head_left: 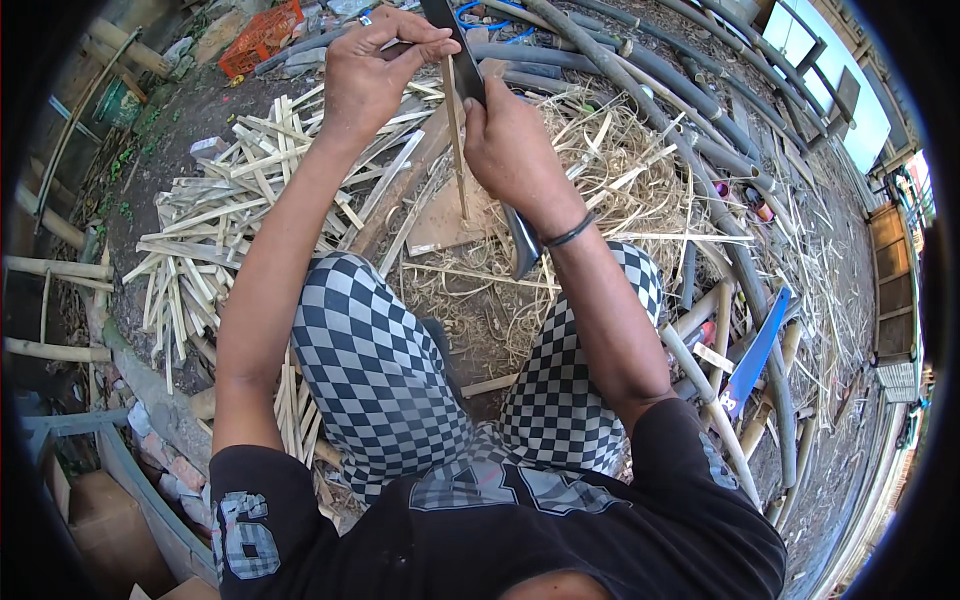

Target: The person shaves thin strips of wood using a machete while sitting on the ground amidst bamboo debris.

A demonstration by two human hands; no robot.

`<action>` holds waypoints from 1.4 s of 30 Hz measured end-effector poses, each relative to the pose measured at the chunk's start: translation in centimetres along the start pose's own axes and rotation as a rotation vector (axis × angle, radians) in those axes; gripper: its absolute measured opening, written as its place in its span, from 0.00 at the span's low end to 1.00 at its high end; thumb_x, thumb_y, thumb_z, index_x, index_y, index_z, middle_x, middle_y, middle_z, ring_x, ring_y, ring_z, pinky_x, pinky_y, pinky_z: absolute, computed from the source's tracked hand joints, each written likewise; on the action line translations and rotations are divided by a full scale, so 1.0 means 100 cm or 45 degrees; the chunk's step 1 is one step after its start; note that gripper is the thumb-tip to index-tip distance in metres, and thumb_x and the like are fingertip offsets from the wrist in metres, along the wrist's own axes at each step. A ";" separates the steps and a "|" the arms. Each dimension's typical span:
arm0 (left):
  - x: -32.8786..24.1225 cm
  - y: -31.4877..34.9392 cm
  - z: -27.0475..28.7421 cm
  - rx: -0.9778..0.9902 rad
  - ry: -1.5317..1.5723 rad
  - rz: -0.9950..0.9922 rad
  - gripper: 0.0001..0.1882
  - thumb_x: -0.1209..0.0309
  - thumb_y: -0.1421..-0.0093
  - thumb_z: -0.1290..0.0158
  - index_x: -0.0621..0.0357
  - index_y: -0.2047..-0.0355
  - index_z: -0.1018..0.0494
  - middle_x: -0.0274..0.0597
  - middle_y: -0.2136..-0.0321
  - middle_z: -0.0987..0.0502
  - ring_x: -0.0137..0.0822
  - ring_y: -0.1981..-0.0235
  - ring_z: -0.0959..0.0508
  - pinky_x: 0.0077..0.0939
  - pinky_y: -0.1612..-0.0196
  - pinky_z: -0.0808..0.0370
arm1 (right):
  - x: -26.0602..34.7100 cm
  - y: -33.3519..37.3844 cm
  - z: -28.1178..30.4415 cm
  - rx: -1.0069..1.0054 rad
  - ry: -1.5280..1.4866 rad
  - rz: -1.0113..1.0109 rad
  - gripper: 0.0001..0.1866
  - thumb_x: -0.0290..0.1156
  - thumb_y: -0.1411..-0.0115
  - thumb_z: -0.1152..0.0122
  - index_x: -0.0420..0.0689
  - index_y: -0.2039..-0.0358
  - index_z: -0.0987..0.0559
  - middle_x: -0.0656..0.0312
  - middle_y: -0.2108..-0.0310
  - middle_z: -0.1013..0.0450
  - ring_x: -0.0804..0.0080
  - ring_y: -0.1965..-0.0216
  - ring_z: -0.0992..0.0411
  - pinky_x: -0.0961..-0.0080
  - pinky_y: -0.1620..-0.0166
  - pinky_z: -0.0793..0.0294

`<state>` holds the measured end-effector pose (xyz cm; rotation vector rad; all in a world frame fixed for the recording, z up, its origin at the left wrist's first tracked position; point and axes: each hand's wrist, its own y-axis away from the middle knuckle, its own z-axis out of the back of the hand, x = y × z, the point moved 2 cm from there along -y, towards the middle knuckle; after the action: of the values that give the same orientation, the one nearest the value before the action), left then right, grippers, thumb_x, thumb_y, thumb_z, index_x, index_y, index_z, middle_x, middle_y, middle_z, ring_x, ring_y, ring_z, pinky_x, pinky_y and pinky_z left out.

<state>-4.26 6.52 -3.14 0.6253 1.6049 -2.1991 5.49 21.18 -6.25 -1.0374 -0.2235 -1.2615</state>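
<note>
My left hand is closed at the top of a thin bamboo strip, pinching it between thumb and fingertips. The strip stands almost upright, its lower end by a flat wooden board on the ground. In my right hand is a long knife with a broad dark blade pointing up and away. Its blade lies close along the right side of the strip; whether the edge touches it I cannot tell. The knife's long handle end shows below my right wrist.
Split bamboo strips lie heaped at the left, curly shavings at the right. Dark poles cross the far right. A blue-bladed saw leans among poles near my right knee. An orange crate stands far left.
</note>
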 end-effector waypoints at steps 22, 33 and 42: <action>-0.020 0.003 -0.007 -0.036 0.292 0.352 0.02 0.86 0.43 0.42 0.71 0.70 0.23 0.42 0.66 0.25 0.33 0.65 0.19 0.27 0.58 0.16 | 0.015 0.003 0.004 -0.098 -0.096 0.051 0.10 0.27 0.36 0.50 0.32 0.62 0.34 0.33 0.76 0.27 0.29 0.70 0.28 0.40 0.63 0.30; -0.018 0.000 0.003 -0.107 0.202 0.345 0.04 0.85 0.44 0.40 0.69 0.74 0.24 0.39 0.68 0.24 0.30 0.67 0.19 0.24 0.60 0.17 | 0.001 0.004 -0.009 -0.059 -0.126 0.128 0.10 0.27 0.36 0.50 0.32 0.63 0.33 0.33 0.77 0.28 0.30 0.71 0.27 0.42 0.67 0.28; -0.007 0.006 0.019 -0.128 0.192 0.256 0.08 0.83 0.43 0.39 0.66 0.76 0.28 0.39 0.70 0.24 0.28 0.67 0.20 0.25 0.61 0.17 | -0.002 0.010 -0.027 0.019 -0.090 0.017 0.09 0.28 0.36 0.49 0.33 0.64 0.30 0.35 0.73 0.26 0.33 0.67 0.27 0.42 0.62 0.30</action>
<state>-3.64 4.51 -2.79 0.8990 1.6349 -1.9544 5.22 19.29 -8.39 -1.0705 -0.2792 -1.2105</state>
